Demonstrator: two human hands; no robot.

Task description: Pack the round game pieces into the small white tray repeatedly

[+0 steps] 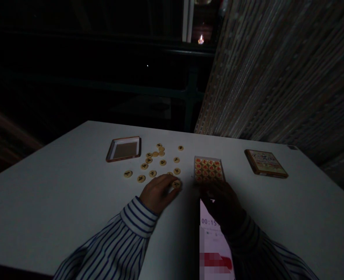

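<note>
My left hand (159, 193) is over the white table with a wooden Chinese chess piece (176, 184) pinched between thumb and fingers, its dark character facing up. Beyond it lie several loose round pieces, among them one piece (152, 174) and another (177, 171); most show dark characters, a few look blank. In deep shadow, my right hand (222, 200) bends its fingers at the near edge of an open box (222, 167). Rows of pieces with red characters (208, 168) fill the visible part of that box. What the right fingers grip is too dark to make out.
A shallow box lid or tray (126, 149) lies at the back left. On the right rests a flat box with a printed picture (265, 163). A lit phone (214, 241) showing a timer is under my right wrist. A string curtain (247, 70) hangs behind the table (72, 186).
</note>
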